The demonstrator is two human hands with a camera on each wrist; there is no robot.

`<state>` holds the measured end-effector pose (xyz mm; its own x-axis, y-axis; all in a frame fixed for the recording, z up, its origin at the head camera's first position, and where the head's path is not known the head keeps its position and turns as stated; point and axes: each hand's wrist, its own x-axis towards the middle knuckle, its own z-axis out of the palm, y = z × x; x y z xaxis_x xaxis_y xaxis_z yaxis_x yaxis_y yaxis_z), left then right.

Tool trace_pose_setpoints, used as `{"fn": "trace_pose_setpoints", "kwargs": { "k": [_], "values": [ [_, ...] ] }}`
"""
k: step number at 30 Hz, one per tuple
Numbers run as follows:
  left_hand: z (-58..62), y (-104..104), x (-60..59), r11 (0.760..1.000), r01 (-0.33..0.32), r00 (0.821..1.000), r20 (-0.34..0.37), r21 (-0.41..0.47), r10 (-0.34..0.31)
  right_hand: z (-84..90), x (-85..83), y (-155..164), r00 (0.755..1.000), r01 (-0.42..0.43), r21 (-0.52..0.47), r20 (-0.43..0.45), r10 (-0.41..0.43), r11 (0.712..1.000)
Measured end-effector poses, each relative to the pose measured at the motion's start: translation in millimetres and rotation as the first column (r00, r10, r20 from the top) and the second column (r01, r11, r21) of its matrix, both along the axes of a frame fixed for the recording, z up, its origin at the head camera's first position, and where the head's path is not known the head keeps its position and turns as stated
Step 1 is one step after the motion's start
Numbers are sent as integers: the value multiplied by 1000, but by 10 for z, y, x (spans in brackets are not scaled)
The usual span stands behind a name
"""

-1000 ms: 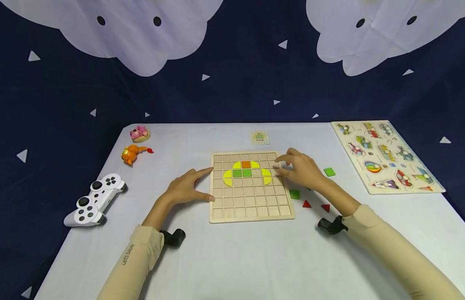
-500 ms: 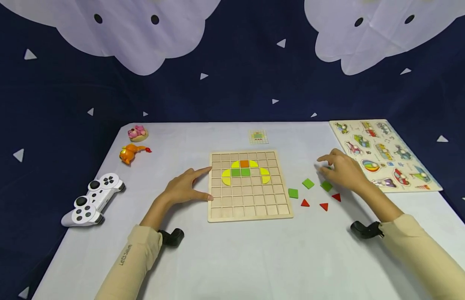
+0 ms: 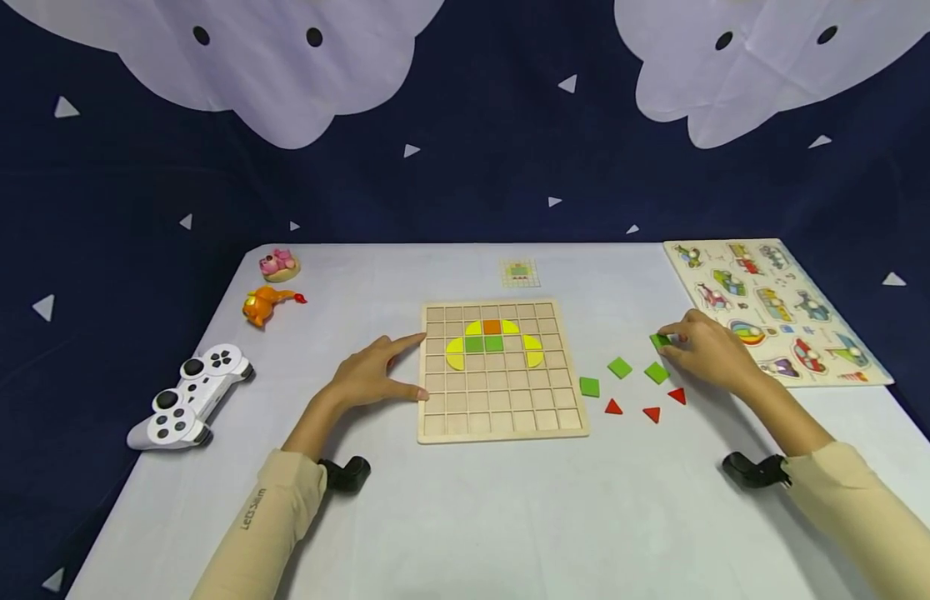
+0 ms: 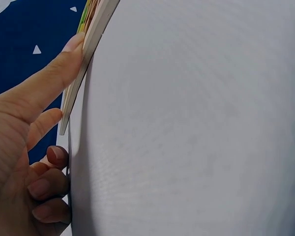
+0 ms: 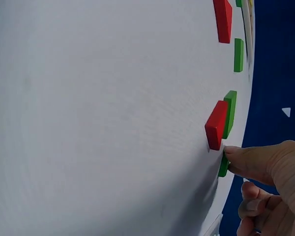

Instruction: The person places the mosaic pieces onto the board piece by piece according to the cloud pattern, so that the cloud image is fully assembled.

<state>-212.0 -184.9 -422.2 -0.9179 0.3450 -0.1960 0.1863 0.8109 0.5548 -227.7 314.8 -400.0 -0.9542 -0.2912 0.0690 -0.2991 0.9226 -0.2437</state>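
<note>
The wooden grid board [image 3: 495, 404] lies mid-table, bearing yellow quarter-circle tiles [image 3: 533, 351], green square tiles [image 3: 483, 343] and an orange square tile [image 3: 492, 327]. My left hand [image 3: 371, 373] touches its left edge, thumb and index finger spread; the left wrist view shows the thumb [image 4: 59, 73] against the edge and other fingers curled. Right of the board, my right hand [image 3: 708, 352] pinches a green square tile [image 5: 223, 164] by its edge, at the tabletop. Near it lie more green square tiles [image 3: 620, 367] and red triangle tiles [image 3: 652, 414].
A small pattern card [image 3: 519, 273] lies behind the board. At the right is a picture peg puzzle [image 3: 780, 317], its near-left part behind my right hand. On the left are a white game controller [image 3: 191, 398], an orange figurine [image 3: 264, 306] and a pink figurine [image 3: 279, 266].
My right hand has moved right from the board's right edge to the loose tiles and now pinches a green square tile. My left hand stays at the board's left edge.
</note>
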Motion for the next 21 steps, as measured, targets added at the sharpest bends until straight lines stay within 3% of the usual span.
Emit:
{"fn": "trace_pose_setpoints", "kwargs": {
  "k": [11,21],
  "values": [
    [16,16,8,1000,3,1000,1,3,-3,9,6,95,1000,4,-7,3,-4,1000],
    [9,5,11,1000,-3,1000,3,5,3,-37,-7,133,997,-33,-30,-65,31,999]
  ]
}}
